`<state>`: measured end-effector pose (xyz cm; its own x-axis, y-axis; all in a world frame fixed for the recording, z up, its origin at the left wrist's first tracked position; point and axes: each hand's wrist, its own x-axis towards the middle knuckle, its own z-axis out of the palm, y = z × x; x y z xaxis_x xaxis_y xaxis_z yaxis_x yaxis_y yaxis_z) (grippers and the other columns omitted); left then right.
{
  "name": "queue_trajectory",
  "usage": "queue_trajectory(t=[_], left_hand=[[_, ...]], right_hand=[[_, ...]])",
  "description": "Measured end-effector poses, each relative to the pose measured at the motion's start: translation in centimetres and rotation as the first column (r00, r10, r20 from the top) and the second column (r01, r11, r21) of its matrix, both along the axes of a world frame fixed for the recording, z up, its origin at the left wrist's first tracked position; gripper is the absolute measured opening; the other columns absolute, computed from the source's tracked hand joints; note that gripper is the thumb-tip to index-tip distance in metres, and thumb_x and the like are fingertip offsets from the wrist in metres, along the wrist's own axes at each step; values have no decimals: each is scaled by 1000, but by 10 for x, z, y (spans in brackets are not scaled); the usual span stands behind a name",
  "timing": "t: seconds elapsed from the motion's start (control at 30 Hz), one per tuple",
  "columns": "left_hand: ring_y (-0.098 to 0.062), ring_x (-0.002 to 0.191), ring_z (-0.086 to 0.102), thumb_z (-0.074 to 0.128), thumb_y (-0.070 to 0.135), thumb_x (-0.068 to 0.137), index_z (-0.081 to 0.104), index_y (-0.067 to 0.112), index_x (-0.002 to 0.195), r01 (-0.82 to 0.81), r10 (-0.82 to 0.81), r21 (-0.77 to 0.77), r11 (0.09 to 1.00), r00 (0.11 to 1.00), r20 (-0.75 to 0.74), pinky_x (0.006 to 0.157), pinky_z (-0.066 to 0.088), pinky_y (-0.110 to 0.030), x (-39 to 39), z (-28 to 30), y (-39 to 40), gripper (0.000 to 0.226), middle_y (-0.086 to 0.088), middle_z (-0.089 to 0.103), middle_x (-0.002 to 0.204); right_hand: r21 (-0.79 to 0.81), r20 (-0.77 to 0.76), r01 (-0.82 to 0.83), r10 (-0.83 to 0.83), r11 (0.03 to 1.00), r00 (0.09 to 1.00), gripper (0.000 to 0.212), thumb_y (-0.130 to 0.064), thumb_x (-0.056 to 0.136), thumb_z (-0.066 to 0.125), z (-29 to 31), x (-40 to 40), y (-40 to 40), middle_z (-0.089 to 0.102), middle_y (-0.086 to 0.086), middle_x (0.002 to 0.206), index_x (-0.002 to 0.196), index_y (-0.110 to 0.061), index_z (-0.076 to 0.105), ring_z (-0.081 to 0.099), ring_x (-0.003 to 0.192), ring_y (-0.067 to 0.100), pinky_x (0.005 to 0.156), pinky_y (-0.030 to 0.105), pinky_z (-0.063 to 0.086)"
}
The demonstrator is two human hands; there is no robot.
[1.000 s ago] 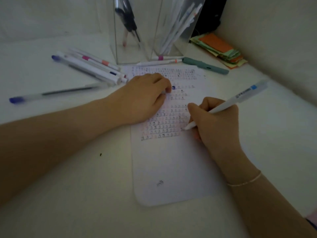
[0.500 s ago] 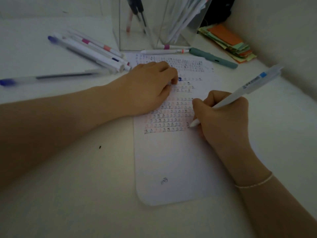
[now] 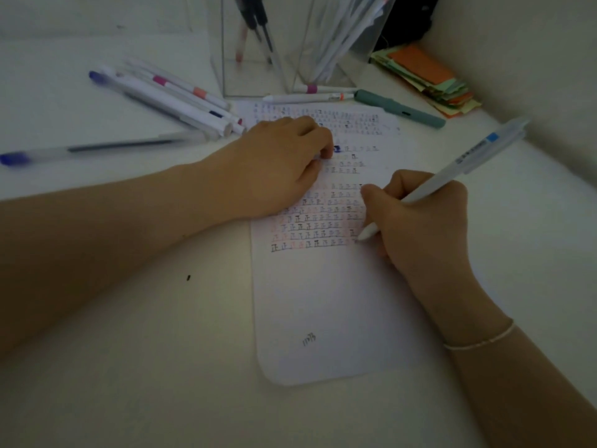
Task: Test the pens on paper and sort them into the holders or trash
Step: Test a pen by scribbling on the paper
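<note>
Dim light falls over the pale white desk where I sit, tucked into its far right corner. My right hand has its fingers pinched round a white pen with a blue band, its tip touching the right end of the lowest row of marks on the long white sheet of paper. My left hand lies loosely curled on the upper part of that sheet, fingertips pressed to it, pinching nothing. Behind the sheet's far edge stand two clear plastic holders: the left holder has a few dark pens, the right holder a bunch of white ones. Just before them lie a white pen with an orange end and a grey-green capped pen. Toward the desk's far left lies a cluster of white pens, and nearer me a clear pen with a blue cap. A stack of coloured paper slips sits in the far right corner.
</note>
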<state>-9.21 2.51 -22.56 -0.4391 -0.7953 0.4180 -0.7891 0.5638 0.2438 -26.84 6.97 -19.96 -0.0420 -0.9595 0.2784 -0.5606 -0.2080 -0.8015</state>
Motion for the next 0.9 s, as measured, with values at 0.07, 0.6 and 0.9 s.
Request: queue_trajectory(t=[0.07, 0.6, 0.9], left_hand=[[-26, 92, 56, 34, 28, 90, 55, 12, 113, 2, -2, -8, 1000, 1000, 6, 82, 45, -44, 0, 0, 0, 35, -9, 57, 113], [-30, 99, 57, 36, 25, 96, 61, 7, 106, -9, 8, -189, 982, 1000, -9, 90, 38, -39, -1, 5, 5, 33, -14, 57, 118], [-19, 99, 55, 42, 42, 93, 66, 10, 99, 83, -108, -141, 987, 977, -184, 93, 34, -29, -7, 20, 16, 40, -4, 62, 106]], right_hand=[[18, 24, -22, 21, 1000, 999, 29, -4, 78, 64, 0, 0, 1, 57, 32, 57, 62, 17, 51, 44, 33, 13, 34, 18, 36], [155, 341, -20, -34, 988, 940, 33, -2, 81, 64, 7, -5, -11, 52, 9, 44, 54, -3, 46, 38, 31, 10, 36, 18, 32], [182, 511, -127, 17, 975, 860, 40, -14, 80, 72, 25, 28, -33, 42, 4, 43, 55, -13, 41, 34, 34, 12, 39, 22, 29]])
